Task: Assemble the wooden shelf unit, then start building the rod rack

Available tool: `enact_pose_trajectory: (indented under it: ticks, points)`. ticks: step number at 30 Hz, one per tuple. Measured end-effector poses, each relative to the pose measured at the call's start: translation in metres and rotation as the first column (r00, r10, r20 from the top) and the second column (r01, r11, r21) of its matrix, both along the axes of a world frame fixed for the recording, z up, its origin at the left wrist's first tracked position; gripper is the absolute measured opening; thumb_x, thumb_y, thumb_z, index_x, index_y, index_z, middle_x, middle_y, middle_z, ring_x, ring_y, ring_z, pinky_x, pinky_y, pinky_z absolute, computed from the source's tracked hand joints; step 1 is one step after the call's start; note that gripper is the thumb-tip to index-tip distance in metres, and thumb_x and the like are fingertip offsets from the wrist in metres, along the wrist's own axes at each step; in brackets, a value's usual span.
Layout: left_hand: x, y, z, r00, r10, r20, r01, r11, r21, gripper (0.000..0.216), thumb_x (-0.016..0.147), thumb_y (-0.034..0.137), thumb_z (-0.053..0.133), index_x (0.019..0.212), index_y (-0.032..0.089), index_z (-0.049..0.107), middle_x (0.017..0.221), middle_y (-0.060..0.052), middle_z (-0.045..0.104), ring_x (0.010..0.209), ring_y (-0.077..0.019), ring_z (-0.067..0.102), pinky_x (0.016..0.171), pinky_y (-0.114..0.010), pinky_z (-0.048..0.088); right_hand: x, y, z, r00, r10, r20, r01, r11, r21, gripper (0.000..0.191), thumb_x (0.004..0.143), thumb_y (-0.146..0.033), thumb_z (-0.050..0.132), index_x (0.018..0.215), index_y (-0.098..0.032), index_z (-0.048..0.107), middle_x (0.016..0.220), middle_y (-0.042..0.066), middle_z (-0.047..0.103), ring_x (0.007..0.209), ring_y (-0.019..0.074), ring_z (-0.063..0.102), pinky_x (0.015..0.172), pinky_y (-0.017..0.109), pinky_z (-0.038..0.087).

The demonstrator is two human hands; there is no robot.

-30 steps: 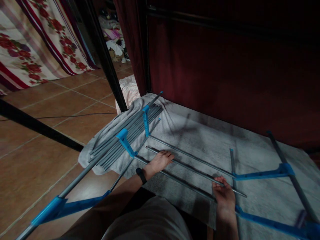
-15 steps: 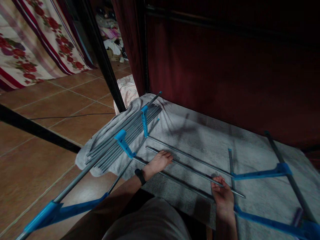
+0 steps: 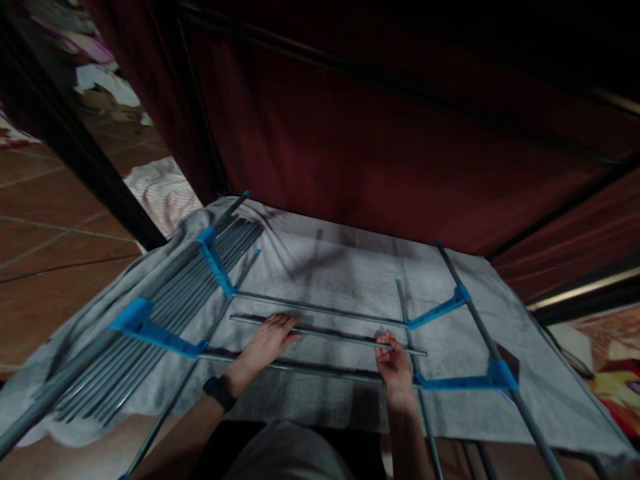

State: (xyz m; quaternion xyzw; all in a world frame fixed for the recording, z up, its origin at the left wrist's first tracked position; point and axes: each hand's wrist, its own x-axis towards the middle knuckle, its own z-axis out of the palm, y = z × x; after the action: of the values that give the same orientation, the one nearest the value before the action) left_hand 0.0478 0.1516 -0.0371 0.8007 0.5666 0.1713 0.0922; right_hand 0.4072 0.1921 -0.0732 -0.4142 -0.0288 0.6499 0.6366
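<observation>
A loose grey metal rod lies crosswise between my two hands. My left hand is over its left part, fingers closed on it from above. Palm up, my right hand grips it near the right end. On either side of it run two fixed crossbars, the far crossbar and the near crossbar. Blue plastic brackets, such as the left bracket and the right bracket, join the frame's long tubes. My left fingertips are partly hidden.
A bundle of grey rods lies at the left on a grey blanket. Behind it stands a dark red panel. A black post slants at the left above the tiled floor. Colourful cloth is at the far right.
My view has swung to the right, so the frame appears further left and the floral curtain has left the picture. Both hands keep hold of the rod, which sits more level in view.
</observation>
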Motion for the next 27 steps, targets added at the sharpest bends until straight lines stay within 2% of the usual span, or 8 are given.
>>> enact_pose_trajectory:
  ticks: [3, 7, 11, 18, 22, 27]
  points:
    - [-0.002, 0.003, -0.005, 1.000, 0.004, 0.007, -0.005, 1.000, 0.030, 0.037, 0.101, 0.043, 0.044, 0.117, 0.021, 0.068, 0.111, -0.009, 0.072, 0.104, -0.0266, 0.064, 0.096, -0.043, 0.048, -0.004, 0.000, 0.003, 0.999, -0.020, -0.034, 0.020, 1.000, 0.015, 0.023, 0.070, 0.001, 0.066, 0.080, -0.019, 0.062, 0.074, -0.005, 0.067, 0.067, 0.0074, 0.068, 0.065, 0.017, 0.059]
    - [-0.005, 0.007, -0.011, 1.000, 0.009, -0.021, -0.008, 0.999, 0.039, 0.036, 0.101, 0.044, 0.043, 0.107, 0.021, 0.070, 0.106, -0.008, 0.073, 0.099, -0.0259, 0.065, 0.095, -0.044, 0.048, -0.006, 0.000, 0.006, 0.995, -0.053, -0.084, 0.056, 0.998, 0.032, 0.022, 0.071, 0.001, 0.065, 0.081, -0.019, 0.063, 0.075, -0.004, 0.068, 0.068, 0.0074, 0.068, 0.069, 0.018, 0.060]
    - [-0.009, 0.010, -0.015, 1.000, -0.003, 0.016, 0.001, 0.998, 0.070, 0.035, 0.100, 0.043, 0.042, 0.100, 0.021, 0.069, 0.100, -0.008, 0.073, 0.094, -0.0244, 0.067, 0.089, -0.040, 0.052, -0.007, 0.000, 0.004, 0.993, -0.057, -0.098, 0.062, 0.997, 0.042, 0.020, 0.072, 0.000, 0.065, 0.080, -0.019, 0.063, 0.073, -0.004, 0.068, 0.067, 0.0073, 0.068, 0.068, 0.017, 0.060]
    - [-0.013, 0.012, -0.026, 0.999, -0.006, 0.042, 0.002, 0.996, 0.087, 0.040, 0.100, 0.045, 0.039, 0.105, 0.019, 0.069, 0.100, -0.011, 0.074, 0.093, -0.0272, 0.069, 0.085, -0.042, 0.056, -0.007, 0.004, 0.000, 0.995, -0.063, -0.073, 0.069, 0.994, 0.081, 0.021, 0.071, -0.002, 0.069, 0.079, -0.021, 0.064, 0.074, -0.003, 0.070, 0.065, 0.0088, 0.070, 0.065, 0.019, 0.062]
    - [-0.012, 0.013, -0.026, 0.998, -0.004, 0.067, -0.003, 0.994, 0.108, 0.043, 0.098, 0.052, 0.043, 0.112, 0.022, 0.069, 0.109, -0.010, 0.075, 0.100, -0.0269, 0.070, 0.091, -0.042, 0.055, -0.007, 0.003, -0.001, 0.996, -0.065, -0.058, 0.070, 0.994, 0.088, 0.021, 0.069, -0.004, 0.071, 0.079, -0.021, 0.064, 0.074, -0.004, 0.070, 0.066, 0.0082, 0.070, 0.067, 0.018, 0.061]
    - [-0.009, 0.013, -0.017, 0.999, -0.023, 0.022, 0.020, 0.989, 0.148, 0.041, 0.099, 0.052, 0.043, 0.101, 0.024, 0.072, 0.099, -0.008, 0.075, 0.094, -0.0257, 0.069, 0.087, -0.041, 0.054, -0.009, 0.002, 0.001, 0.997, -0.061, -0.044, 0.065, 0.993, 0.097, 0.021, 0.070, -0.006, 0.072, 0.081, -0.022, 0.064, 0.075, -0.004, 0.071, 0.068, 0.0080, 0.071, 0.068, 0.018, 0.062]
